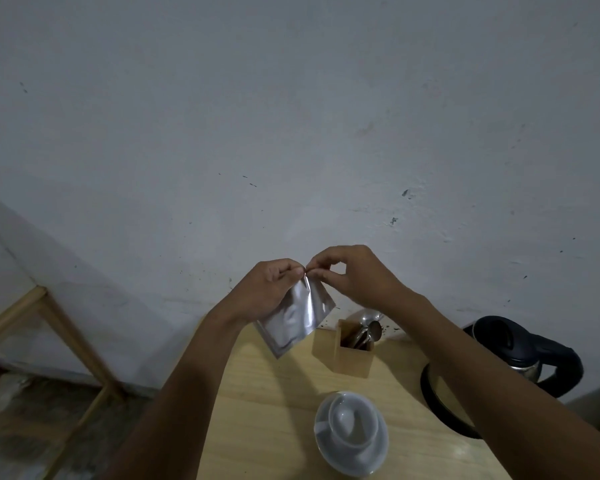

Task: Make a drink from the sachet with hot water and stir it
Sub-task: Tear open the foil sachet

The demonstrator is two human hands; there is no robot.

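A silver foil sachet (pixel 297 315) hangs in the air above the far edge of the wooden table (pixel 278 410). My left hand (pixel 267 289) pinches its top corner, and my right hand (pixel 355 277) pinches the same top edge right beside it. Below them a white cup (pixel 352 422) stands upright on a white saucer (pixel 378 455), and it looks empty. A black electric kettle (pixel 527 351) sits at the right, partly hidden by my right forearm. Metal spoons (pixel 369 332) stick out of a wooden holder (pixel 343 355) behind the cup.
A pale wall rises directly behind the table. A black round kettle base (pixel 430 393) lies under my right forearm. At the left stands a light wooden frame (pixel 49 327) on a dark floor. The table's left edge runs just under my left forearm.
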